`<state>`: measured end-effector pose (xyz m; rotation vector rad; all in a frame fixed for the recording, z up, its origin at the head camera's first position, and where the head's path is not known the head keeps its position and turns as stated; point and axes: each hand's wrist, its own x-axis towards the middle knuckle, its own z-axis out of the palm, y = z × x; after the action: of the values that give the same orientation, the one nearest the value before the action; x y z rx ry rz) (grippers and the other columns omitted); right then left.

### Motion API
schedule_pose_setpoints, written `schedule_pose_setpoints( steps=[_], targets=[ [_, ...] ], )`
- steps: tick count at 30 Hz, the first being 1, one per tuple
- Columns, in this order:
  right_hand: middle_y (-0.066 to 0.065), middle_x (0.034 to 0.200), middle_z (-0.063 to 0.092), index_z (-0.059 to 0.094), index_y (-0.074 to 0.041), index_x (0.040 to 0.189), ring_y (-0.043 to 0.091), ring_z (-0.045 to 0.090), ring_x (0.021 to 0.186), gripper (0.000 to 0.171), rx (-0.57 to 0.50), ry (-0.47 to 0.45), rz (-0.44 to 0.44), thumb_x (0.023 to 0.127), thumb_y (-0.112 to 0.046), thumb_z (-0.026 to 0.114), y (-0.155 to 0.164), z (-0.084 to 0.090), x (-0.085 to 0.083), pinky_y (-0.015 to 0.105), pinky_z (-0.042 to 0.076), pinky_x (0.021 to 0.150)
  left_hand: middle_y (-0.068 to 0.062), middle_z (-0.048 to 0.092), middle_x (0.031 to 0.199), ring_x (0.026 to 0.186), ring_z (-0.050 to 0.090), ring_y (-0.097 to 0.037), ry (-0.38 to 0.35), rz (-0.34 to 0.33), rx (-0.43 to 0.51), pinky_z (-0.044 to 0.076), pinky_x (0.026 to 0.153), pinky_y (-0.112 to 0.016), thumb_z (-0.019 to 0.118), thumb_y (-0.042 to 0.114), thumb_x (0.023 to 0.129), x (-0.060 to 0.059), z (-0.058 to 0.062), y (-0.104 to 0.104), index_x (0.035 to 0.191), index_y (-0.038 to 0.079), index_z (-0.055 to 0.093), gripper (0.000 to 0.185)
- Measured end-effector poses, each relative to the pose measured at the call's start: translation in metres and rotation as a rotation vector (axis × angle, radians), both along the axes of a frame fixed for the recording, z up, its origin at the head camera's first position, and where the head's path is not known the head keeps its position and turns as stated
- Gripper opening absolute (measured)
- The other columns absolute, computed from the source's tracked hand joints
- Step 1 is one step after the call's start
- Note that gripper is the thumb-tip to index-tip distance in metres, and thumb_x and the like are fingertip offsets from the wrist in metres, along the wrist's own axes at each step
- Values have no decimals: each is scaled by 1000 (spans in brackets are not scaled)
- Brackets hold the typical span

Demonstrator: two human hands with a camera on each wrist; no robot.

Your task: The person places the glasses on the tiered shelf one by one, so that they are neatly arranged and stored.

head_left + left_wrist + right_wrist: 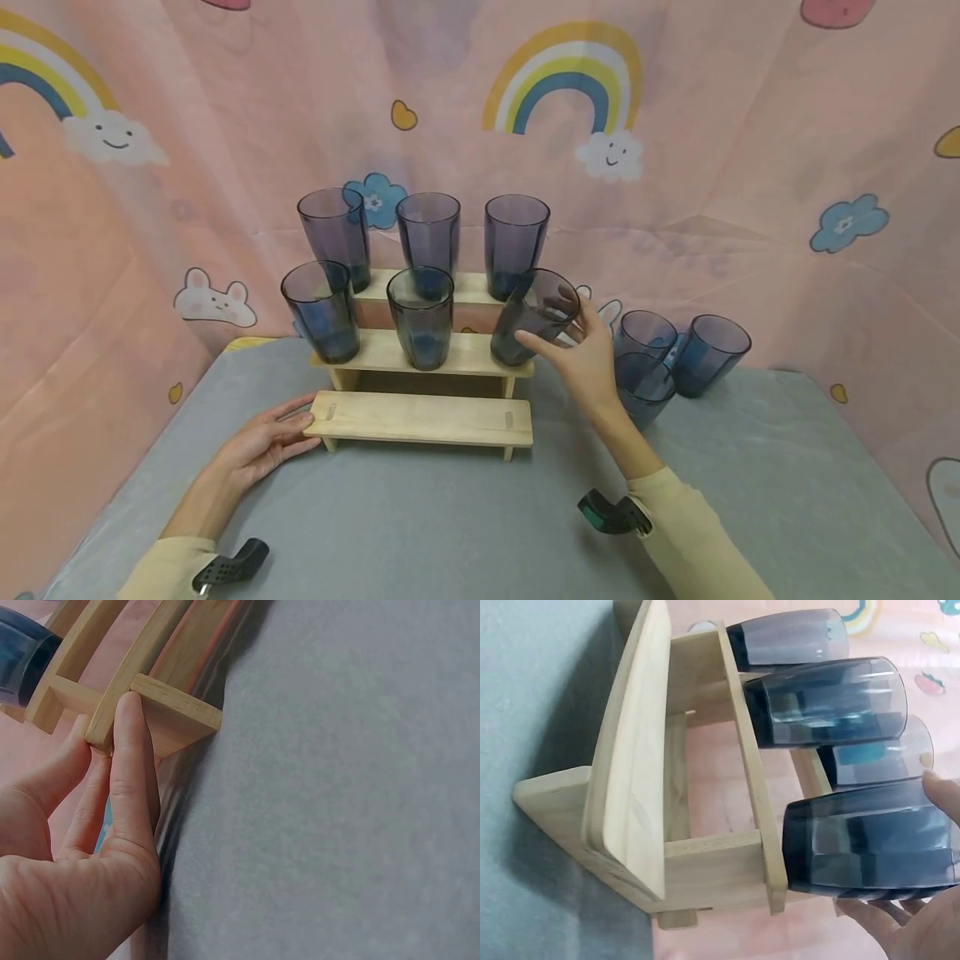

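A three-step wooden rack (420, 417) (637, 795) (161, 705) stands on the grey table. Three dark tinted glasses (429, 237) fill its top step and two more (321, 310) stand on the middle step. My right hand (581, 354) grips a tilted glass (534, 317) (870, 840) whose base touches the right end of the middle step. My left hand (262, 442) lies with straight fingers (131, 765) against the left end of the lowest step. That lowest step holds nothing.
Three more tinted glasses (678, 358) stand on the grey table (465, 525) to the right of the rack, behind my right wrist. A pink cartoon cloth (750, 125) hangs close behind and beside the table.
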<state>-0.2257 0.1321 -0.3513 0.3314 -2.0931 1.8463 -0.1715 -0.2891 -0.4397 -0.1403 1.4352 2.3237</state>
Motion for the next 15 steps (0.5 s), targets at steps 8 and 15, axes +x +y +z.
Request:
schedule_pose_setpoints(
  steps=[8, 15],
  targets=[
    [13, 137, 53, 47, -10, 145, 25, 54, 124, 79, 103, 55, 32, 76, -12, 86, -13, 4, -4, 43, 48, 102, -3, 62, 113, 101, 66, -19, -7, 1, 25, 57, 87, -34, 50, -2, 101, 1, -1, -1, 118, 20, 59, 30],
    [8, 137, 54, 45, -14, 147, 25, 54, 124, 81, 141, 13, 16, 77, -18, 86, -17, 5, -6, 42, 49, 101, -2, 62, 113, 102, 66, -18, -13, 9, 3, 57, 88, -34, 52, -1, 100, 0, -1, -1, 131, 16, 50, 36]
  ],
)
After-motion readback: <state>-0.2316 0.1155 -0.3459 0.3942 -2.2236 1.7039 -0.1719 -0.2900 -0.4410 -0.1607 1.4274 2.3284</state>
